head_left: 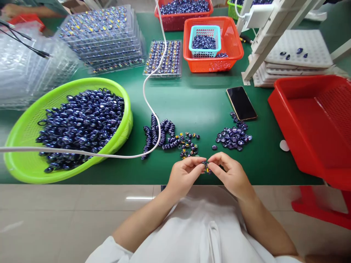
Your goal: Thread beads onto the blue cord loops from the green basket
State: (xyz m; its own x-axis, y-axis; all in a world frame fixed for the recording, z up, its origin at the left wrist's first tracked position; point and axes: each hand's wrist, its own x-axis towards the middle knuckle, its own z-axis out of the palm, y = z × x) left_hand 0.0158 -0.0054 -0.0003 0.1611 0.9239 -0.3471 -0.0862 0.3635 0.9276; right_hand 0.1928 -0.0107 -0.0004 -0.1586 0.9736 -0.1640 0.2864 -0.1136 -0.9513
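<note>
My left hand (184, 175) and my right hand (229, 174) meet at the table's front edge, thumbs and fingertips pinched. Between them is a small dark shiny piece with a yellow patch (207, 169), mostly hidden by the fingers. Just beyond my left hand lie loose dark pieces with yellow parts (189, 144). Rows of dark ring-like pieces (163, 133) lie to their left, pressed side by side. Past my right hand is a heap of flat dark oval caps (234, 138), with a single cap (214, 147) apart from it.
A green basket (127, 109) of dark looped pieces stands left, crossed by a white cable (146, 96). Stacked filled trays (109, 40), one filled tray (178, 67) and an orange basket (189, 65) stand behind. A phone (241, 102) and red bin (287, 120) are right.
</note>
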